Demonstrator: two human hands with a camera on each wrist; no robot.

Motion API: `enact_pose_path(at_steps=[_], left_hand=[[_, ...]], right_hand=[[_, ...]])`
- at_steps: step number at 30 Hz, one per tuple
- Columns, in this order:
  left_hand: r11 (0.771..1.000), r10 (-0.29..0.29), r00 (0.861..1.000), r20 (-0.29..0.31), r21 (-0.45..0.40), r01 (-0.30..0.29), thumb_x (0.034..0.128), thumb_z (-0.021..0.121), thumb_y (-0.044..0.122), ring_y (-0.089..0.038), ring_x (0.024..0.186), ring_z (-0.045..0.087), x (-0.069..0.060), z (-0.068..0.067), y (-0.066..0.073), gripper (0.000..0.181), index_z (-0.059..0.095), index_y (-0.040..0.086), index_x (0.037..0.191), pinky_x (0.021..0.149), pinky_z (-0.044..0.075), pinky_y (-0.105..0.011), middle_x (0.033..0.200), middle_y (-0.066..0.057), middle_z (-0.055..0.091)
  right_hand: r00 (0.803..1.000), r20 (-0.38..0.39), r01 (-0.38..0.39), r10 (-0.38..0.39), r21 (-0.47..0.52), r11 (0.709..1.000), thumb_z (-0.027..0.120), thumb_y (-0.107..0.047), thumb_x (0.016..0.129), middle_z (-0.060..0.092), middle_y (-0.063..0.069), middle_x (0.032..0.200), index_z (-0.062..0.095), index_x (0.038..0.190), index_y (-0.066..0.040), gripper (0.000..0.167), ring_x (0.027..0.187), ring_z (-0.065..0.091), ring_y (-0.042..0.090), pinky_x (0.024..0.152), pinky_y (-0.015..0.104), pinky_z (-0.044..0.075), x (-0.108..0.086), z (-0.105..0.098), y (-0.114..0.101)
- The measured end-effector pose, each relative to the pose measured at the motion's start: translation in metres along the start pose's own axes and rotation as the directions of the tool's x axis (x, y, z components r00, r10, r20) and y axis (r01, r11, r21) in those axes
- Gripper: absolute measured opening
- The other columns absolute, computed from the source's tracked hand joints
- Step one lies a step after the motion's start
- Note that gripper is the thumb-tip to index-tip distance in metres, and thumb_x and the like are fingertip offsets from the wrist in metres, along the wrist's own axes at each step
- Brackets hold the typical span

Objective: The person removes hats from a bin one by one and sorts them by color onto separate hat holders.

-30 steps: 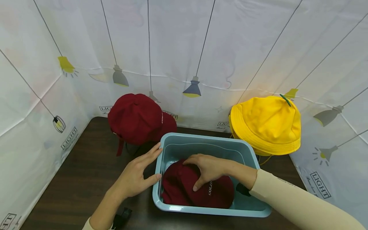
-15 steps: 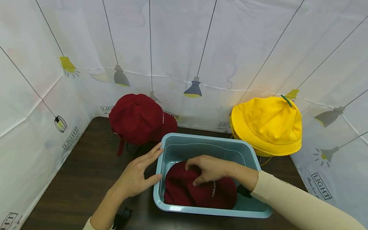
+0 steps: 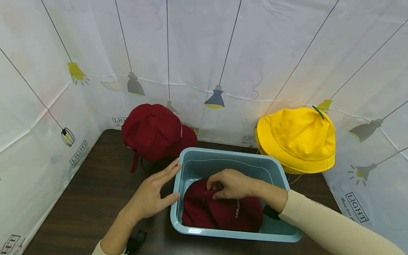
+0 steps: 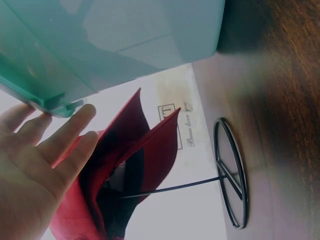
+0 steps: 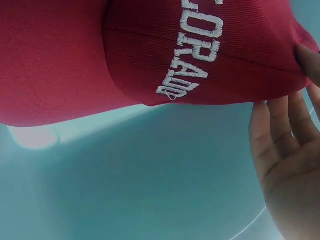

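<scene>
A dark red baseball cap [image 3: 223, 212] with white lettering lies in the light blue plastic basin [image 3: 237, 236]. My right hand [image 3: 234, 184] reaches in and pinches the cap's crown between thumb and fingers. In the right wrist view, the fabric dents under the thumb [image 5: 311, 62], and the brim [image 5: 50, 65] points away from the hand. At the basin's left rim, my left hand [image 3: 153, 196] has its fingers spread, with fingertips touching the edge. The left wrist view shows those fingers [image 4: 67, 135] against the rim from below.
Behind the basin's left end, another dark red cap [image 3: 153, 131] sits on a black wire stand [image 4: 235, 175]; two brims show there from below. A yellow bucket hat [image 3: 294, 138] stands at the back right. The printed cloth backdrop [image 3: 191, 46] rises behind the dark wooden table [image 3: 79, 205].
My right hand has risen slightly, its thumb and fingers drawing closer together on the cap's crown. The cap has shifted a little to the right. My left hand stays at the rim.
</scene>
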State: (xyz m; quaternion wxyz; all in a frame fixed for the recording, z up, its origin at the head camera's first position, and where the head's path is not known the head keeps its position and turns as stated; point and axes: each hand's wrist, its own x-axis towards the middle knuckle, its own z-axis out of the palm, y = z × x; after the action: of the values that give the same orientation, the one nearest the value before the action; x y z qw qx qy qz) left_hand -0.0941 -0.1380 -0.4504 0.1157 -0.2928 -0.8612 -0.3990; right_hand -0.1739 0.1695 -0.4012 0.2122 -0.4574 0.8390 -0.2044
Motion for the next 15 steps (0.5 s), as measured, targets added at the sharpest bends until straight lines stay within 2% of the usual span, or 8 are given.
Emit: enact_pose_path(at_steps=[9,15], left_hand=[[1.0,-0.012,1.0,0.006,-0.016,0.012,0.0946,0.072,0.027,-0.026,0.147,0.047,-0.0002,-0.0007,0.0014,0.074,0.042,0.014,0.161,0.109,0.046,-0.06,0.17,0.001,0.033],[1.0,-0.01,1.0,0.004,-0.012,0.01,0.0948,0.071,0.028,-0.026,0.147,0.046,0.0003,-0.0012,0.0015,0.074,0.042,0.014,0.162,0.109,0.046,-0.061,0.17,0.001,0.033]], right_hand=[[0.999,-0.039,0.007,-0.008,-0.042,0.999,0.082,-0.016,0.092,0.066,-0.015,0.087,0.076,0.109,-0.017,0.019,0.08,0.061,0.008,0.072,0.022,0.053,-0.0039,-0.0043,-0.002],[0.996,-0.073,0.042,-0.048,-0.075,0.996,0.082,-0.013,0.09,0.066,-0.013,0.086,0.076,0.11,-0.016,0.021,0.077,0.06,0.007,0.069,0.022,0.052,-0.0077,-0.0086,-0.0018]])
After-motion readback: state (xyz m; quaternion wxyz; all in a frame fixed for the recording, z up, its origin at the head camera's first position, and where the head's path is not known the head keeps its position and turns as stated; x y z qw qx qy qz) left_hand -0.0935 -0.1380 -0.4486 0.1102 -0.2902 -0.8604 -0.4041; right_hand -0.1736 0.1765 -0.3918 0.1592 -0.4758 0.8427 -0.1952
